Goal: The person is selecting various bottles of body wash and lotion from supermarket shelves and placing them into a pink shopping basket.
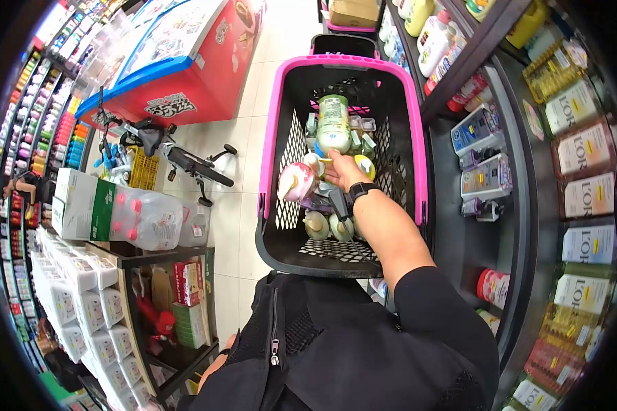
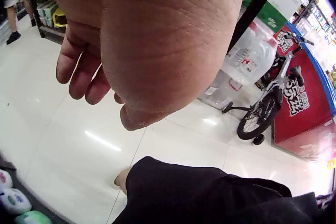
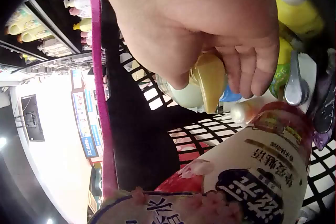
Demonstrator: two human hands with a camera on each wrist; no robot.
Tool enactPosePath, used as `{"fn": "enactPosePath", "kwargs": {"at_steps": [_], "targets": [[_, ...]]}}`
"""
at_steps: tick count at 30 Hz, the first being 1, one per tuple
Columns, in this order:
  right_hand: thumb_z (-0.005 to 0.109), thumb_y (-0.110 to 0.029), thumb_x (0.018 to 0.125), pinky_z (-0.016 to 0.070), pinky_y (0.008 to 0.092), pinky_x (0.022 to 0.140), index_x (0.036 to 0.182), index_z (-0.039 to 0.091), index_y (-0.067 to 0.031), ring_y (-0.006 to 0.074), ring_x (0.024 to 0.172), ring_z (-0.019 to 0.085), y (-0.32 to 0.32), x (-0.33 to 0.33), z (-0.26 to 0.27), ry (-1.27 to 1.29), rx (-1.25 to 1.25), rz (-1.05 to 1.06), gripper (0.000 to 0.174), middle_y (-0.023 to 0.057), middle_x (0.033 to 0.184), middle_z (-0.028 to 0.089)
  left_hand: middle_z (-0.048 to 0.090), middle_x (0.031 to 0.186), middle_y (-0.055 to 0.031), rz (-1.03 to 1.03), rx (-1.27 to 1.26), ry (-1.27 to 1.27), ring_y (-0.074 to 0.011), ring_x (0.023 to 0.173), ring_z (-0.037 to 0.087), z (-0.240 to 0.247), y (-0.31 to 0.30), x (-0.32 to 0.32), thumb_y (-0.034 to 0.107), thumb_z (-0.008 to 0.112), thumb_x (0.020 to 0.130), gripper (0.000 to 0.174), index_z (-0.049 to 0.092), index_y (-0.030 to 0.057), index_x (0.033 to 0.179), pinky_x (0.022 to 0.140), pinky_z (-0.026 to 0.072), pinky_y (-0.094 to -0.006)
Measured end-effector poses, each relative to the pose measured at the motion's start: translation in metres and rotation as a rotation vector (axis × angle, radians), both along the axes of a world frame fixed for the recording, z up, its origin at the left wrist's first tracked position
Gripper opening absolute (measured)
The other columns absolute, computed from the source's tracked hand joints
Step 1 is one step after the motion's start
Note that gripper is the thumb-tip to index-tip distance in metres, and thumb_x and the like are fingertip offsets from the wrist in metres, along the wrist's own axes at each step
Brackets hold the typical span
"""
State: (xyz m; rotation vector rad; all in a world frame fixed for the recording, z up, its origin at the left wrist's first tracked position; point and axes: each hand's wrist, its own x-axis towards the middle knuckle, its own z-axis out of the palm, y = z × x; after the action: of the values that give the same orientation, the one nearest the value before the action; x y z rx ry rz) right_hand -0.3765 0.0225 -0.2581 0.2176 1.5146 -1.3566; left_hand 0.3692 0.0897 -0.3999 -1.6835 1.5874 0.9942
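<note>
While the left hand (image 2: 147, 40) hangs over the floor (image 2: 63, 145), fingers loosely curled and holding nothing, a bicycle (image 1: 178, 154) stands by the red freezer (image 1: 212, 75). Further right, the pink basket (image 1: 349, 60) holds bottles. Inside it the right hand (image 1: 344, 171) curls its fingers round a yellow pump (image 3: 210, 79), just beside a pink bottle (image 1: 296, 181). Shelves (image 1: 528, 171) of goods line the right.
</note>
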Motion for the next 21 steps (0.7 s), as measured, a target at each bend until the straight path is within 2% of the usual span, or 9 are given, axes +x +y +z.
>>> {"fn": "enactPosePath", "kwargs": {"at_steps": [4,7,8,10,11,14,16,19,21], "targets": [[0.061,-0.039,0.099,0.0454,0.0474,0.105,0.139,0.047,-0.0067,0.0347,0.123,0.057,-0.005,0.000,-0.003,-0.108,-0.131,-0.099,0.053,0.0195,0.134,0.058,0.073,0.093,-0.0145,0.229,-0.020,0.232,-0.0269,0.086,0.070,0.003,0.017,-0.010,0.030,0.068,0.086,0.037,0.070,-0.0023,0.102,0.077,0.0546,-0.0416],[0.062,-0.037,0.098,0.0455,0.0479,0.105,0.139,0.047,-0.0073,0.0354,0.125,0.057,-0.005,-0.001,-0.001,-0.120,-0.149,-0.077,0.052,0.0199,0.134,0.058,0.072,0.095,-0.0138,0.437,-0.050,0.444,-0.0258,0.085,0.069,-0.005,0.015,-0.026,0.029,0.067,0.087,0.035,0.069,-0.0019,0.104,0.075,0.0548,-0.0418],[0.062,-0.037,0.098,0.0460,0.0457,0.105,0.139,0.048,-0.0083,0.0341,0.125,0.057,-0.004,-0.003,0.001,-0.125,-0.143,-0.065,0.052,0.0198,0.134,0.058,0.071,0.093,-0.0127,0.420,-0.055,0.376,-0.0241,0.083,0.069,0.022,0.008,-0.056,0.027,0.067,0.088,0.034,0.067,-0.0014,0.106,0.072,0.0547,-0.0403],[0.063,-0.036,0.098,0.0462,0.0436,0.105,0.140,0.048,-0.0084,0.0327,0.124,0.057,-0.001,-0.007,-0.004,-0.078,-0.135,-0.022,0.053,0.0193,0.133,0.059,0.069,0.091,-0.0106,0.387,-0.057,0.239,-0.0207,0.080,0.068,0.143,-0.015,-0.172,0.024,0.067,0.090,0.033,0.063,-0.0003,0.112,0.066,0.0544,-0.0374],[0.063,-0.036,0.098,0.0462,0.0426,0.105,0.140,0.048,-0.0085,0.0320,0.124,0.057,0.002,-0.009,-0.005,-0.053,-0.132,-0.004,0.053,0.0190,0.132,0.059,0.067,0.092,-0.0090,0.419,-0.035,0.277,-0.0166,0.078,0.066,0.137,-0.022,-0.175,0.022,0.067,0.090,0.036,0.059,0.0005,0.118,0.062,0.0538,-0.0325],[0.067,-0.035,0.093,0.0495,0.0406,0.097,0.136,0.052,-0.0068,0.0288,0.110,0.062,0.006,-0.024,-0.006,0.047,-0.127,-0.057,0.053,0.0128,0.123,0.063,0.067,0.094,-0.0087,0.511,-0.103,0.382,-0.0173,0.076,0.066,0.106,-0.038,-0.167,0.023,0.067,0.091,0.037,0.059,0.0001,0.119,0.062,0.0538,-0.0332],[0.070,-0.034,0.090,0.0507,0.0412,0.093,0.133,0.054,-0.0052,0.0270,0.102,0.062,0.012,-0.030,0.004,0.105,-0.108,-0.082,0.054,0.0101,0.119,0.063,0.067,0.093,-0.0081,0.525,-0.190,0.392,-0.0170,0.076,0.066,0.107,-0.048,-0.169,0.023,0.067,0.091,0.037,0.059,0.0005,0.119,0.062,0.0538,-0.0331],[0.067,-0.035,0.092,0.0480,0.0431,0.102,0.138,0.051,-0.0057,0.0313,0.118,0.058,0.017,-0.053,0.019,0.071,-0.127,-0.030,0.057,0.0137,0.132,0.059,0.067,0.093,-0.0080,0.542,-0.200,0.436,-0.0170,0.076,0.067,0.113,-0.060,-0.172,0.022,0.066,0.091,0.036,0.059,0.0008,0.119,0.063,0.0537,-0.0325],[0.064,-0.037,0.094,0.0424,0.0461,0.109,0.144,0.047,-0.0098,0.0362,0.131,0.049,0.021,-0.074,0.028,0.009,-0.105,0.014,0.059,0.0151,0.142,0.053,0.069,0.093,-0.0086,0.561,-0.251,0.480,-0.0170,0.077,0.068,0.114,-0.067,-0.178,0.021,0.066,0.092,0.032,0.061,0.0004,0.116,0.063,0.0539,-0.0313]]}}
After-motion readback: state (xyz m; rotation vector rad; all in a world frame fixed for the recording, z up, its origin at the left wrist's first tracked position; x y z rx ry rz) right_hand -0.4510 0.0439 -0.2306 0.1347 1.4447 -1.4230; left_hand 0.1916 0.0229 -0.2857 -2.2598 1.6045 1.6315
